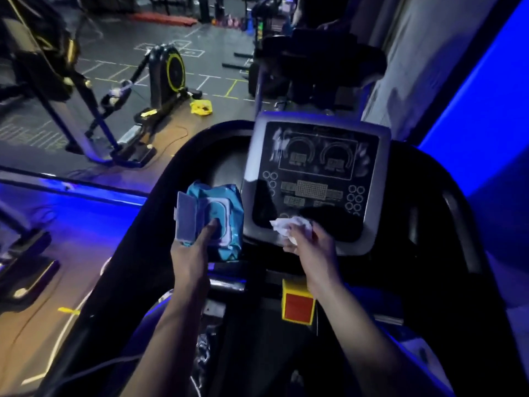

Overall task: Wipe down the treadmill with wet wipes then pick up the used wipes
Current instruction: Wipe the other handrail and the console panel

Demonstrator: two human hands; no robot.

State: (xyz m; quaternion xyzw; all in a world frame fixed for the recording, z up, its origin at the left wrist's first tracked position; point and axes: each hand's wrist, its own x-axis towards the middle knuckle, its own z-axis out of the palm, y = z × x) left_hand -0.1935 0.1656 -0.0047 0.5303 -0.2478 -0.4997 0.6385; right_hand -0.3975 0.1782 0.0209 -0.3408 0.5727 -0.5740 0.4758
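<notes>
The grey-framed treadmill console (pixel 315 179) with its dark glassy face stands in front of the person, and pale smeary streaks show across the upper part of that face. At the console's lower edge, the right hand (pixel 309 245) has its fingers closed round a crumpled white wet wipe (pixel 289 227), which sits against the panel just below the rows of round buttons. Just left of the console, the left hand (pixel 190 253) holds a soft blue plastic pack of wipes (pixel 226 196); the thumb lies on top, on the oval opening, and the other fingers are hidden beneath the pack. The pack's pale hinged lid (pixel 184 217) is flipped open on the side away from the console. Below the console, near the person's right forearm, sits a yellow box with a red square button (pixel 297 303). Far beyond the console's left side, on the dark gym floor, stands a black exercise machine with a yellow-ringed wheel (pixel 169 73), and a crumpled yellow item (pixel 201 107) lies near it.
</notes>
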